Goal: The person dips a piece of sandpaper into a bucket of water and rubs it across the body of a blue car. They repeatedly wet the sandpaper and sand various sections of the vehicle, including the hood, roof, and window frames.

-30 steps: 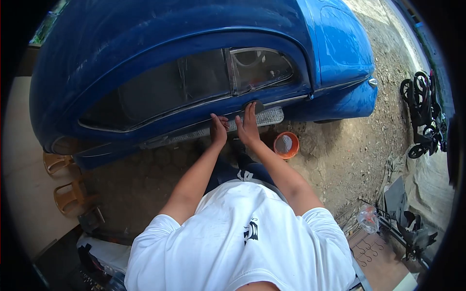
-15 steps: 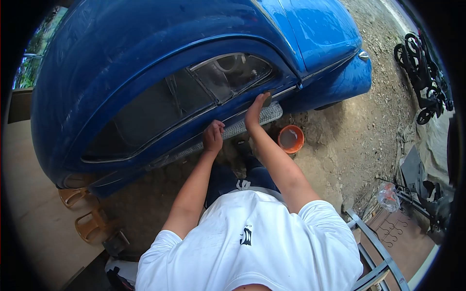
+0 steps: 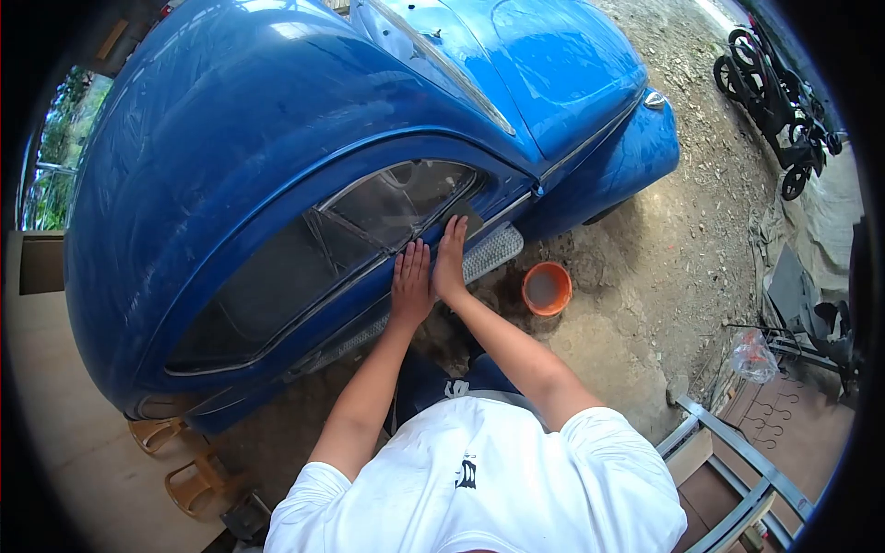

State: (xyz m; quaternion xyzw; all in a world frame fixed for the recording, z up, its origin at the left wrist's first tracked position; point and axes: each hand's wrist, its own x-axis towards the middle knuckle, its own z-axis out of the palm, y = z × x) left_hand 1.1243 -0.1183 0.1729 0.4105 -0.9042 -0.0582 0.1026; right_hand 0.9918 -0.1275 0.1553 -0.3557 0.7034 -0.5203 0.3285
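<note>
A blue car (image 3: 249, 166) with a curved roof stands before me, its side window (image 3: 277, 286) facing my body. My left hand (image 3: 412, 284) lies on the door just below the window's lower trim, fingers stretched out, holding nothing. Close beside it, my right hand (image 3: 450, 263) presses a small dark flat pad (image 3: 472, 221) against the door; part of the pad shows past the fingertips. The palm hides the rest of the pad.
An orange bucket (image 3: 547, 288) with greyish liquid stands on the ground below the running board (image 3: 493, 255). A metal frame (image 3: 737, 461) is at the lower right, motorcycles (image 3: 774, 101) at the upper right, and brown chairs (image 3: 194, 484) at the lower left.
My left hand has risen from below the door's edge onto the door, its fingers now straight. My right hand has moved left along the door with the pad, closer to it. The view has shifted.
</note>
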